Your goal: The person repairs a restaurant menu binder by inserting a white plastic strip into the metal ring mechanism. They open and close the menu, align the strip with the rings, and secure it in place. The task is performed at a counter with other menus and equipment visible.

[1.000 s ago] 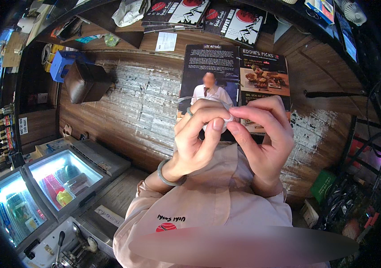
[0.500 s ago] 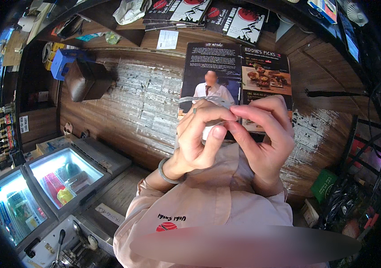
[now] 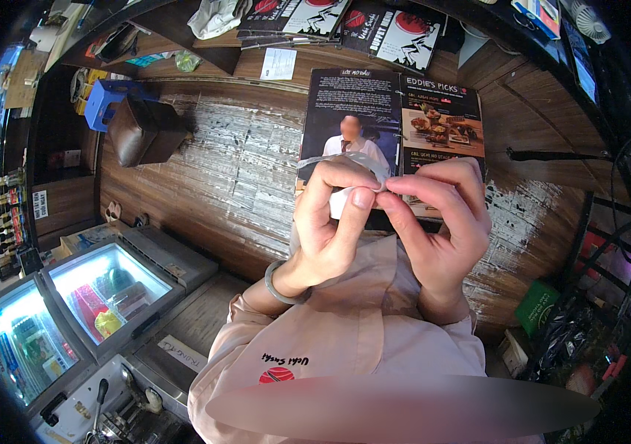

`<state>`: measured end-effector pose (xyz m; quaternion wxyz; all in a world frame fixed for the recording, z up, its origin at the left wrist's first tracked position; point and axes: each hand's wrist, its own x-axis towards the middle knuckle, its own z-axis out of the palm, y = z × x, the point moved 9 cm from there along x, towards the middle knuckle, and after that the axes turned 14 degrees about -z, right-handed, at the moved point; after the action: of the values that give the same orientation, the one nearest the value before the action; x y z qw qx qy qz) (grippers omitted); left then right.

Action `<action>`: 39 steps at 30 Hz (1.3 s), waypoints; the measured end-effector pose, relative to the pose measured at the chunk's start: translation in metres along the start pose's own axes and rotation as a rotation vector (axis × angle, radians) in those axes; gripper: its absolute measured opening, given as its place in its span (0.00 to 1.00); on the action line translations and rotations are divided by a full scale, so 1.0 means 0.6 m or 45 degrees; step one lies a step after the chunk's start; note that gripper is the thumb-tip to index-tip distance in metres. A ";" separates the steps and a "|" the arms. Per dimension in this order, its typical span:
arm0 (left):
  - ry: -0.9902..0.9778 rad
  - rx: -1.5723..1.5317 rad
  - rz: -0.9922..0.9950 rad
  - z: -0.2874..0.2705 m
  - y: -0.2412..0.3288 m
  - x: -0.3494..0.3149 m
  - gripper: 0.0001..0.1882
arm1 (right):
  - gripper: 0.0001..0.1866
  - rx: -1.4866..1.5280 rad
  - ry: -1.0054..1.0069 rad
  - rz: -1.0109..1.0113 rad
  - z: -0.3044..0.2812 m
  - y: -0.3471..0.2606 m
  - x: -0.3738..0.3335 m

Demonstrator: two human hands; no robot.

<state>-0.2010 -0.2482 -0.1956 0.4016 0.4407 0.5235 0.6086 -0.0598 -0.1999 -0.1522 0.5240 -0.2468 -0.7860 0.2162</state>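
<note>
Thin clear plastic film (image 3: 352, 164) held up at centre, in front of the open menu (image 3: 393, 126). Pinched now between left hand (image 3: 330, 222) thumb and forefinger and right hand (image 3: 445, 222) fingertips, which meet at one edge; half a second ago lifted higher and spread wider, so apparently being gathered or peeled apart. Grey bangle (image 3: 280, 285) on left wrist. Near left: glass-topped chest freezers (image 3: 108, 285), lit, holding coloured packets. Far left: brown stool (image 3: 145, 132) on plank floor.
</note>
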 end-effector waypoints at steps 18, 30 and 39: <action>0.028 0.096 0.056 0.000 0.008 -0.001 0.07 | 0.11 -0.005 -0.031 -0.012 0.004 -0.006 0.008; 0.021 0.069 0.016 0.000 0.001 -0.001 0.06 | 0.16 0.086 0.062 -0.155 0.006 -0.011 0.008; 0.083 0.093 0.081 -0.002 0.004 0.006 0.03 | 0.23 0.062 0.140 -0.165 0.002 -0.005 -0.001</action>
<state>-0.2033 -0.2455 -0.1926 0.3485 0.4512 0.5439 0.6157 -0.0613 -0.2028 -0.1515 0.5850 -0.1941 -0.7649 0.1872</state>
